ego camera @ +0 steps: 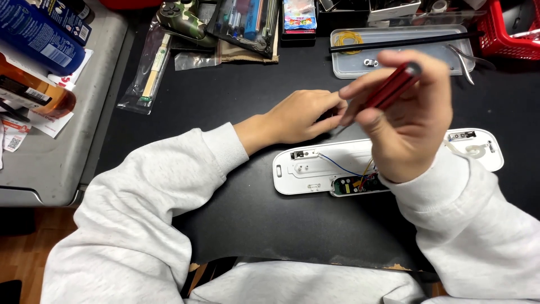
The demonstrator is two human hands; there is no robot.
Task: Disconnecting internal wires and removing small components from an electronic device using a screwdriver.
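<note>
Red screwdriver (391, 87) sat pinched in the right hand (402, 115), tip near the open white casing (306, 169) on the black surface (242, 101). Left hand (301, 115) rested loosely curled, empty. A slip could've nicked the thin wires (343, 168).

- Both arms are seen from above, clad in light grey sleeves, entering from the 6 o'clock edge.
- The left forearm is stretched toward 2 o'clock, the cuff drawn back at the wrist.
- The left hand (301, 115) is laid palm down, knuckles up, fingers extended together toward 3 o'clock.
- The right forearm is brought in from 4 o'clock, wrist bent.
- The right hand (408, 118) is raised above the left fingertips, its back turned to the camera.
- Its fingers are curled closed in a pinch grip, thumb and forefinger pointed toward 9 o'clock.
- The two hands are held close, nearly touching at the fingertips.
</note>
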